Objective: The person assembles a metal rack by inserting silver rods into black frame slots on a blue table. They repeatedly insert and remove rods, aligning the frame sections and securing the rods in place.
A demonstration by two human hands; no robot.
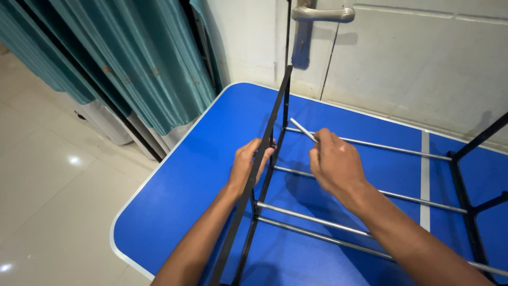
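Left hand (248, 164) gripping black frame (264, 159); right hand (334, 165) pinching silver rod (302, 130); both over blue desk (201, 175), near far edge.

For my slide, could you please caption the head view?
Left hand steadies a black frame while right hand holds a silver rod above a blue table.

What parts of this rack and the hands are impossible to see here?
Head view:
- Right hand: fingertips on the loose silver rod hidden behind the hand.
- Left hand: grip partly covered by the black side frame.
- Frame's foot, far side frame: cut off by picture edges.
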